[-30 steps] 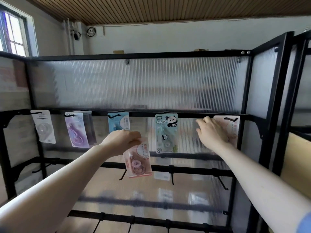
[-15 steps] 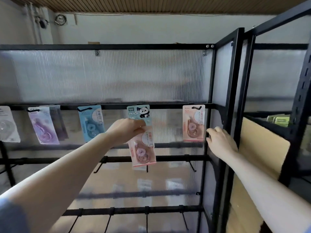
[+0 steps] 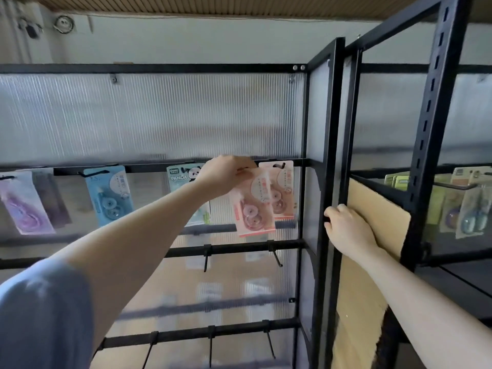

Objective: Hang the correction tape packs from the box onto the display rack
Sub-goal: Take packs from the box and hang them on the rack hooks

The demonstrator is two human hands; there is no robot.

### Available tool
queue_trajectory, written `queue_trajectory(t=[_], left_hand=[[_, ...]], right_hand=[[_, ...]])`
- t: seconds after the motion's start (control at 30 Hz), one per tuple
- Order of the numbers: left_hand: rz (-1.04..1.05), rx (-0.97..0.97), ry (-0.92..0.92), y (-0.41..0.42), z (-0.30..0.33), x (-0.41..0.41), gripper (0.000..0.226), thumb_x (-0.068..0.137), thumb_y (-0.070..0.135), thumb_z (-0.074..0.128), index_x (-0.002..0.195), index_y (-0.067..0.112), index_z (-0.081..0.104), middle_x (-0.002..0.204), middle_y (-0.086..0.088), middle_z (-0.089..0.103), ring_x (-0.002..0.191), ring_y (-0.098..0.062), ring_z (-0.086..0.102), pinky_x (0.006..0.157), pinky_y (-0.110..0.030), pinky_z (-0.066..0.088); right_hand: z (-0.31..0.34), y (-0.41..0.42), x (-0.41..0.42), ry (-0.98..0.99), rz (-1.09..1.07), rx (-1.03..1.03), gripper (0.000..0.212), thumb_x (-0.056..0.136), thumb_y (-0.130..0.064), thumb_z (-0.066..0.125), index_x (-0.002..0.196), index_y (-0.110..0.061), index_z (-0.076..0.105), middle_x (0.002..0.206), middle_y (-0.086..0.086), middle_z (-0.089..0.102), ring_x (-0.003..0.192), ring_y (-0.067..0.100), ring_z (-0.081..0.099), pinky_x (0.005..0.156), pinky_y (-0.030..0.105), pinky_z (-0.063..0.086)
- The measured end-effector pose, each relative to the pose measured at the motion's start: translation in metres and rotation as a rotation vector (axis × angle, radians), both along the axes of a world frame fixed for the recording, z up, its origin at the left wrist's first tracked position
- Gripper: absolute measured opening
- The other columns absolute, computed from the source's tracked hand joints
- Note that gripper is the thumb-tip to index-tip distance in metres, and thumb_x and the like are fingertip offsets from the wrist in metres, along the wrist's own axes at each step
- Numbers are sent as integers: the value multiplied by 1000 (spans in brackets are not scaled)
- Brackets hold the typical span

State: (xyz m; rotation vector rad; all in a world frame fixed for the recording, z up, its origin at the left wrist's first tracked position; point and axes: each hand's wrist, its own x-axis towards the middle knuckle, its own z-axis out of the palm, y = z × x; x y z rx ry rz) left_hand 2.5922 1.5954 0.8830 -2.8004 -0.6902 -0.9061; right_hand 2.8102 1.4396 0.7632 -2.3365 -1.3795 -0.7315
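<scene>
My left hand [image 3: 226,175] pinches the top of a pink correction tape pack [image 3: 253,206] and holds it up at the top rail of the black display rack [image 3: 323,145]. The pack overlaps another pink pack [image 3: 283,193] that hangs on the rightmost hook. Further left on the same rail hang a panda pack [image 3: 181,177], a blue pack [image 3: 109,195] and a purple pack [image 3: 22,205]. My right hand [image 3: 346,229] grips the rack's black right post. The box is out of view.
Lower rails carry bare black hooks [image 3: 275,255]. A second black rack [image 3: 431,129] stands to the right, with a brown cardboard sheet [image 3: 372,235] leaning on it and more packs [image 3: 468,209] hanging inside. Ribbed translucent panels back the racks.
The left hand has carried the pink pack right and up to the rail, over the hung pink pack. The right hand left that hung pack and took hold of the rack post. The view turned right.
</scene>
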Motion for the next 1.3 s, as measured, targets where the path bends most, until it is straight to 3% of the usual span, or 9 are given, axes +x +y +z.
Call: queue_trajectory(t=[0.2,0.4,0.53,0.67,0.83,0.93,1.03,1.17,1.3], left_hand=[[-53,-66,-78,-14,14,36,24,93,25,52,113,27,65,108,5,67,93,-18,62,76,-40,54],[-39,-77,-101,-19,19,64,21,92,26,54,110,24,66,103,3,66,85,-15,58,70,-33,53],[-24,-87,-95,-14,14,78,21,92,27,54,109,24,67,105,4,67,90,-17,61,71,-33,53],[-25,-52,-52,-8,7,89,22,95,27,48,104,24,68,94,5,66,84,-20,61,57,-26,39],[-57,-48,-57,-3,5,86,28,97,20,41,110,17,65,107,2,66,93,-21,59,73,-38,50],[-70,-73,-83,3,6,85,26,96,19,40,102,18,66,97,4,65,85,-20,58,66,-34,46],[-89,-82,-90,4,7,87,25,95,18,41,97,19,66,86,10,59,77,-14,54,58,-28,38],[-116,-134,-123,4,9,92,26,94,16,42,98,15,67,90,8,63,77,-13,55,65,-32,45],[-167,-215,-110,5,11,91,26,96,15,42,104,12,66,91,3,63,66,-12,55,57,-29,44]], right_hand=[[-5,-3,4,-82,29,-24,21,97,-22,43,115,-16,52,113,5,55,98,17,56,76,24,49],[-7,-3,7,-118,52,-62,17,97,-17,42,111,-17,52,110,3,54,95,17,55,72,22,47],[-10,-2,10,-143,48,-75,13,96,-14,42,105,-17,52,105,3,54,90,16,55,67,22,44],[-12,-1,10,-166,55,-69,14,96,-14,42,105,-17,53,105,2,55,90,16,55,69,22,44],[-14,-1,10,-198,64,-62,17,97,-19,42,111,-19,52,109,1,55,92,13,55,71,19,46],[-15,0,11,-216,40,-74,19,97,-21,41,113,-21,51,109,0,54,93,12,55,68,18,44],[-15,0,11,-241,-4,-101,17,97,-21,41,110,-22,52,107,-1,54,94,14,55,61,19,33],[-15,0,11,-259,-31,-124,16,95,-20,42,107,-23,53,103,-2,54,89,13,56,59,20,29],[-15,0,10,-248,-21,-123,21,96,-20,43,113,-22,54,107,0,56,92,14,57,60,19,31]])
